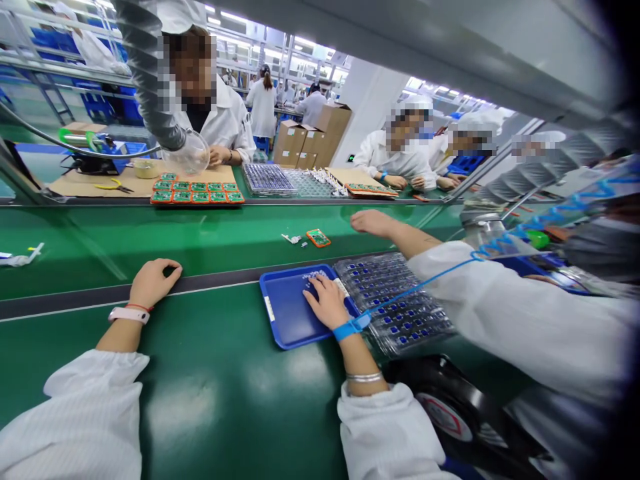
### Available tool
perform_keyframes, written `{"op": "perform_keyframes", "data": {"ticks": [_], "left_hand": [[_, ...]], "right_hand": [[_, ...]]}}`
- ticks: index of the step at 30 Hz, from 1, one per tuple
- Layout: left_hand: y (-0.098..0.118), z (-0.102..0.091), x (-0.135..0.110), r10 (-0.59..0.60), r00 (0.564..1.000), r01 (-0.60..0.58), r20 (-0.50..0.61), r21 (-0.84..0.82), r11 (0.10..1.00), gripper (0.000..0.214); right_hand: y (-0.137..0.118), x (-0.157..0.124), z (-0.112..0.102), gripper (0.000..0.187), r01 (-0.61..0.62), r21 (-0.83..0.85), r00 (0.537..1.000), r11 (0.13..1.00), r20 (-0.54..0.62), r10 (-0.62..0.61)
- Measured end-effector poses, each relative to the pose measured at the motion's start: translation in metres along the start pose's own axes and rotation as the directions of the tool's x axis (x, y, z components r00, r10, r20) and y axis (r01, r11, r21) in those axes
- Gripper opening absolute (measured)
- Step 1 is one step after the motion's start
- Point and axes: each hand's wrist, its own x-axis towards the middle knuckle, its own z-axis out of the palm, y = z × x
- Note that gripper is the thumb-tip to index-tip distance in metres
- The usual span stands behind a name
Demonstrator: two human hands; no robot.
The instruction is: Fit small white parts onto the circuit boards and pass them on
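My left hand (153, 285), with a pink-and-white band at the wrist, rests by the dark edge strip of the green bench. Its thumb and forefinger curl together into a loop, and nothing shows between them. Over a shallow blue tray (290, 310) is my right hand (327, 301), a blue wrist strap with a coiled cord on its wrist. The fingers are spread and reach down at small whitish clear parts (313, 277) near the tray's far side. Whether a fingertip touches one is too small to tell.
Right of the tray lies a clear blister tray (395, 303) of dark blue parts. A co-worker's arm (450, 280) reaches over it from the right. On the green belt (240, 233) lies an orange-edged circuit board (319, 237). A black fan (450, 407) stands near my right sleeve.
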Motion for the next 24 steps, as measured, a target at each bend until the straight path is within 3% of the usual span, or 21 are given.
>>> {"op": "perform_keyframes", "data": {"ticks": [15, 20, 24], "left_hand": [[0.002, 0.001, -0.004, 0.051, 0.997, -0.051, -0.065, -0.006, 0.999, 0.035], [0.027, 0.007, -0.028, 0.168, 0.972, -0.178, -0.166, -0.045, 0.983, 0.031], [0.052, 0.014, -0.058, 0.265, 0.956, -0.274, -0.126, -0.066, 0.959, 0.035]], "right_hand": [[-0.008, 0.003, -0.002, 0.05, -0.051, -0.069, 0.998, 0.996, 0.022, 0.052], [-0.007, 0.003, -0.003, 0.05, -0.031, -0.075, 0.999, 0.997, 0.034, 0.033], [-0.007, 0.003, -0.004, 0.051, -0.029, -0.08, 0.998, 0.996, 0.046, 0.033]]}}
